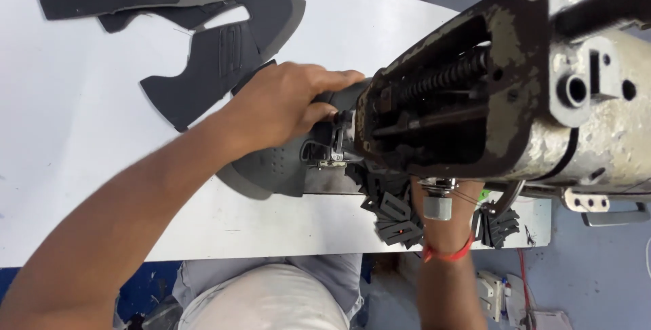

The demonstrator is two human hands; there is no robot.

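Grey shoe-upper piece [271,167] lies flat on the white desk [81,133] under the sewing machine [488,93]; it looks thin, light and floppy, best pressed at its edges. The left hand [285,103] rests curled on it. The right hand is hidden behind the machine; its grip cannot be told.

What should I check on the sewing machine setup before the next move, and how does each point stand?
1. Left hand flat on the dark grey piece, holding it at the presser foot: ok.
2. Fingers clear of the needle: cannot tell, machine head hides it.
3. Right hand grip: cannot tell; only the forearm with red wristband shows.
4. Small cut pieces stacked at the table's near edge, close by: ok.
5. Larger cut panels lie apart on the white table: ok.
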